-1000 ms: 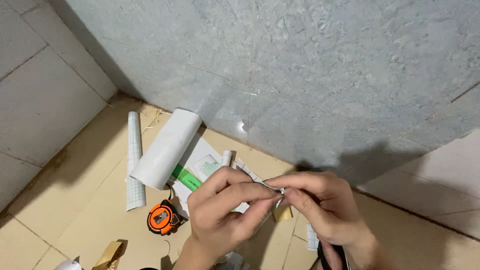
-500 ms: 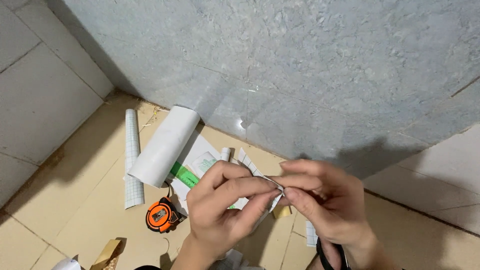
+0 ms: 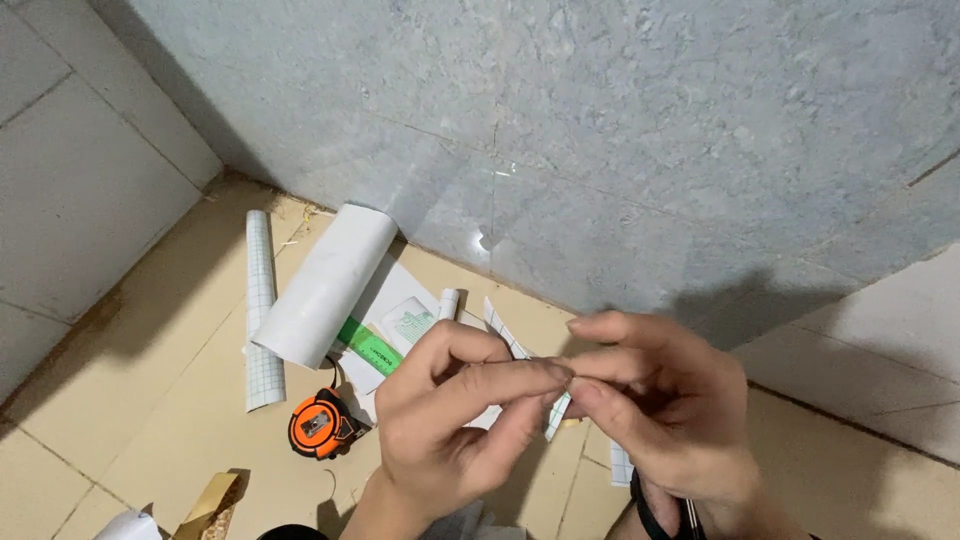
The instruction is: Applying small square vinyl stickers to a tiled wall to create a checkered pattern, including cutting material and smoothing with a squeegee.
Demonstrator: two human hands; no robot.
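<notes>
Head view: both hands meet low in the frame, fingertips pressed together over the floor. The left hand has thumb and forefinger pinched narrow; the right hand pinches against it from 3 o'clock. Whatever sits in the shared grip is too small and hidden to tell. A black band shows at the right wrist.

Just behind the fingertips, a narrow strip of white gridded backing paper lies on the floor, running toward 5 o'clock under the hands.

At 10 o'clock from the hands lies a wide white roll, tilted, its upper end near the grey wall. Beside it at 9 o'clock lies a thin gridded roll, nearly upright in the frame. Under the wide roll's lower end lies a flat white package with a green bar label and a pale green square label. An orange tape measure sits at 9 o'clock of the left hand, near it. A brown scrap lies at the bottom edge.
</notes>
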